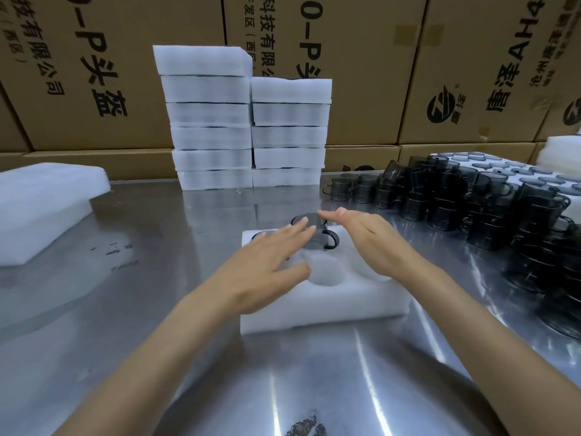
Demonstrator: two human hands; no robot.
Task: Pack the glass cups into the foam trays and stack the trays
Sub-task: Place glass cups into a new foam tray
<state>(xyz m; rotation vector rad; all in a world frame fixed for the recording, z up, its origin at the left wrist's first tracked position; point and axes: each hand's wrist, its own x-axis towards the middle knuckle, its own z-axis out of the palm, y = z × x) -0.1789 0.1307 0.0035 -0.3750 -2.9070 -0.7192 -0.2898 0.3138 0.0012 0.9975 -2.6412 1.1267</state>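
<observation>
Near edge of worktop (314, 372): foam tray (330, 306), pockets mostly unfilled. Glass cup (309, 232) sat in far pocket, handle pointing right. Left hand (267, 265) and right hand (367, 237), both flat-fingered and empty, flanked it; left fingertips nearer.

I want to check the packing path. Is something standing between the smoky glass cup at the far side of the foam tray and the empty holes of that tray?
Nothing visible blocks it. The glass cup sits at the foam tray's far side; the empty holes nearer the person are open. Only the left hand and right hand hover over the tray.
</observation>
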